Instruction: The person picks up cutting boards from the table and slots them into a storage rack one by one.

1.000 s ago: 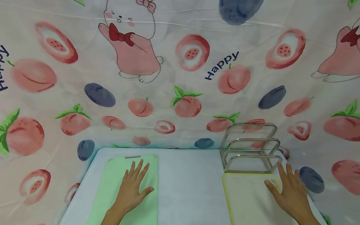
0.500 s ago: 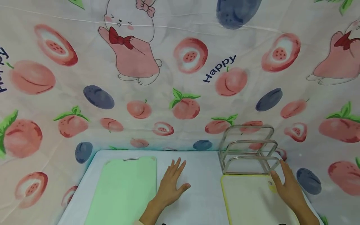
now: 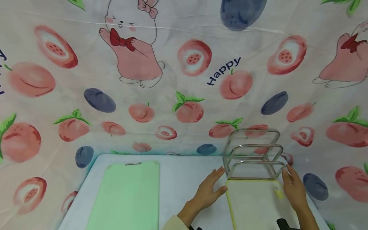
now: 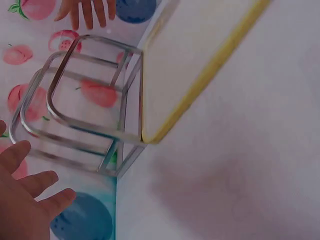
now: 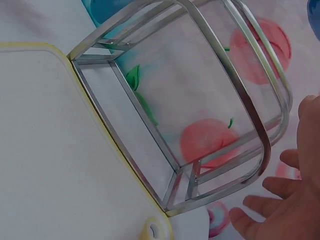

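A silver wire rack (image 3: 256, 162) with upright loops stands at the back right of the white table. Directly in front of it lies a cream cutting board (image 3: 256, 207) with a yellow edge. My left hand (image 3: 207, 191) is at the rack's left side, fingers extended and thumb spread near the board's corner. On the other side, my right hand (image 3: 294, 188) has its fingers extended beside the rack's right front corner. In the right wrist view, a gap separates the right hand (image 5: 282, 205) from the rack. Whether the left fingertips (image 4: 21, 148) touch the loops, I cannot tell.
A green cutting board (image 3: 126, 195) with a slot near its top lies flat on the table's left side. Behind and beside the table hangs a fruit-and-rabbit printed cloth (image 3: 169, 80). A black piece (image 3: 283, 223) shows by the right wrist.
My left hand has moved right, from above the green board across the table to the rack's left side. The right hand has shifted slightly left, closer to the rack.
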Available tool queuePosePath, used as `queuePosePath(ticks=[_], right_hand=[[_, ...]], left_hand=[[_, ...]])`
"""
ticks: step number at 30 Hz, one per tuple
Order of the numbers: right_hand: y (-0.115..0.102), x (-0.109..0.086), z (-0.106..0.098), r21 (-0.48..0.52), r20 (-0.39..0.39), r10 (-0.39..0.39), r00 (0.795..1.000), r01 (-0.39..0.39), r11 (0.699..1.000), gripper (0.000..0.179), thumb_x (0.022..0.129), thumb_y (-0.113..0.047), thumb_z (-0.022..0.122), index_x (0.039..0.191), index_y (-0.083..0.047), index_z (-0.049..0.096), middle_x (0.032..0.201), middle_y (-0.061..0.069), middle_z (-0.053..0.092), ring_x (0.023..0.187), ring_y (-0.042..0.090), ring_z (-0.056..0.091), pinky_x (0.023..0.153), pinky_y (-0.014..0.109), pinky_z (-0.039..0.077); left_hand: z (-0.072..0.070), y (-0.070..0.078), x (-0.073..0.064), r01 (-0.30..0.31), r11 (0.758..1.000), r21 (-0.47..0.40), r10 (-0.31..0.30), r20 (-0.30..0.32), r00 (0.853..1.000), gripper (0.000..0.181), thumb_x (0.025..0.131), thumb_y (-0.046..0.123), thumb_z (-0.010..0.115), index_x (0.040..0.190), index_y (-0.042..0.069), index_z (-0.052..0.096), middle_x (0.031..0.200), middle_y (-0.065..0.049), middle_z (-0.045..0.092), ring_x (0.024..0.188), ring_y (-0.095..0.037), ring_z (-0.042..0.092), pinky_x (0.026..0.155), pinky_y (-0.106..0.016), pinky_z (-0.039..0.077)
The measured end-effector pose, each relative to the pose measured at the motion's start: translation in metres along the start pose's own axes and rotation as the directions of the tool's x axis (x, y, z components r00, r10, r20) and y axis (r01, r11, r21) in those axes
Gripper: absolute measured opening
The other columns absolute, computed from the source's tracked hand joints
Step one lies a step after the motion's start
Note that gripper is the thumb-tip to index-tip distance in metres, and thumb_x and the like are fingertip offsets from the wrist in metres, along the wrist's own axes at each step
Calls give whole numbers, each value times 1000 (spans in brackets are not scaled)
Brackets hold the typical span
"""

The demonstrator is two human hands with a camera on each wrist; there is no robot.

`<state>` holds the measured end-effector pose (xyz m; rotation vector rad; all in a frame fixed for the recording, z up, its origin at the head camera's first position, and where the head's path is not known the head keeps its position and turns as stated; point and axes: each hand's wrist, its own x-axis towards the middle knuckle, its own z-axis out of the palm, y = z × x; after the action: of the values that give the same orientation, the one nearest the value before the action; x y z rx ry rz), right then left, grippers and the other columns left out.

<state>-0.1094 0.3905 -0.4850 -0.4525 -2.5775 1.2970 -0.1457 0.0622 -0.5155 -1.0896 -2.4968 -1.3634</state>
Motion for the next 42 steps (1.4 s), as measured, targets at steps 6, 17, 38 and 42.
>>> queuePosePath(ticks=[6, 17, 38, 42], right_hand=[[6, 10, 4, 39, -13, 29, 999, -29, 999, 62, 104, -40, 28, 151, 0, 17, 147, 34, 22, 130, 55, 25, 100, 67, 24], [3, 24, 15, 45, -99, 196, 976, -193, 980, 65, 101, -51, 31, 149, -6, 31, 149, 24, 29, 132, 45, 32, 102, 59, 31], [-6, 24, 46, 120, -264, 141, 954, -112, 986, 48, 96, -40, 55, 125, -1, 54, 121, 11, 53, 77, -19, 43, 58, 5, 42], [-9, 22, 53, 71, -273, 106, 956, -90, 993, 45, 97, -34, 55, 121, 3, 50, 118, 16, 50, 90, 1, 48, 64, 13, 39]], left_hand=[[22, 5, 19, 57, 998, 4, -57, 63, 996, 72, 96, 63, 30, 149, 15, 34, 152, 0, 33, 136, -28, 34, 103, -47, 38], [41, 10, 45, 136, 991, -21, -134, 63, 989, 61, 100, 48, 42, 147, 9, 37, 154, -3, 29, 138, -20, 31, 107, -38, 34], [31, -4, 47, 214, 977, 3, -214, 5, 977, 62, 99, 44, 47, 147, 6, 37, 143, -17, 44, 132, -29, 41, 103, -44, 39], [29, -3, 42, 242, 970, 25, -243, 28, 970, 66, 97, 48, 48, 148, 8, 36, 142, -21, 43, 128, -33, 44, 101, -43, 42]])
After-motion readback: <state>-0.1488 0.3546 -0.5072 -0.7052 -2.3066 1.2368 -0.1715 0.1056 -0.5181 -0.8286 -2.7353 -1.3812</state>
